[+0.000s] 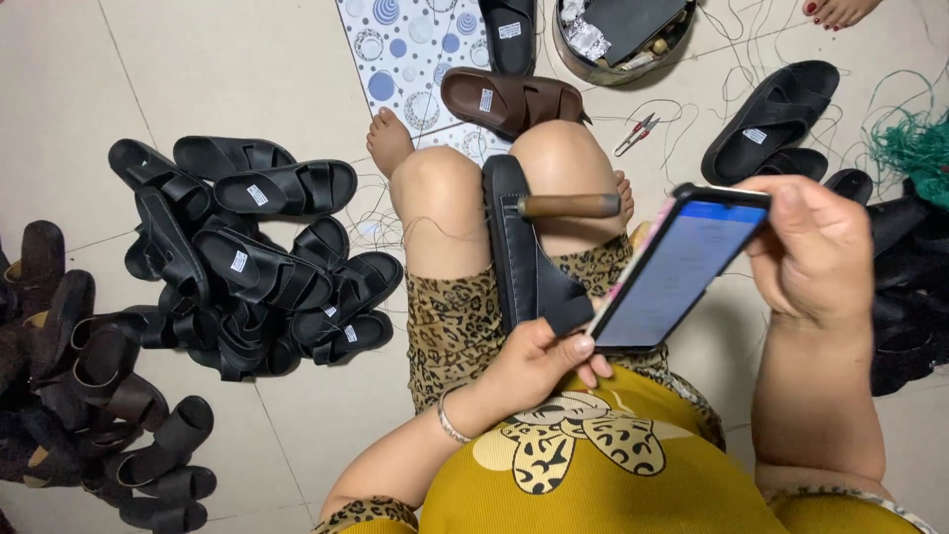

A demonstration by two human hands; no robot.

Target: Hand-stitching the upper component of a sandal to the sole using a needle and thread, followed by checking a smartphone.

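Note:
A smartphone (682, 272) with a lit blue-and-white screen is held tilted over my lap. My right hand (816, 247) grips its far end, and my left hand (544, 361) supports its near corner with the fingers curled under. A black sandal (524, 252) lies between my knees, its strap end touching my left hand. A tool with a brown wooden handle (571, 206) sticks out across the sandal at knee height. I sit on the tiled floor in leopard-print shorts and a yellow top.
A heap of black sandals (252, 262) lies to the left, darker brown ones (79, 386) at the far left. A brown sandal (509, 99) rests on a dotted sheet. A round tin (618, 35), small red snips (638, 133), loose thread, green cord (914, 148), more sandals (771, 119) and another person's toes (840, 10) lie beyond.

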